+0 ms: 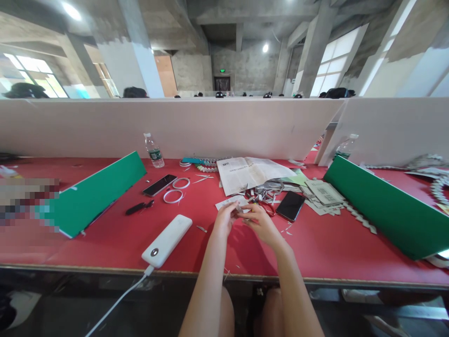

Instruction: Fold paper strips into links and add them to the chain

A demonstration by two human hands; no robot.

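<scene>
My left hand (226, 217) and my right hand (260, 221) meet above the red table. Their fingers are closed around a small greyish piece (240, 208) that looks like folded paper, mostly hidden by the fingertips. Just behind them lies a printed sheet (228, 202), partly covered by my hands. Red-handled scissors (271, 208) rest close to my right fingers. Farther back, a heap of folded paper strips (268, 191) lies against a large newspaper sheet (242, 174).
To the right are a black phone (291, 206) and stacked printed papers (324, 193). On the left lie a white power bank (168, 239) with a cable, another phone (160, 185), tape rings (173, 196) and a black-handled tool (138, 208). Green boards (101, 194) flank the space; a bottle (154, 152) stands behind.
</scene>
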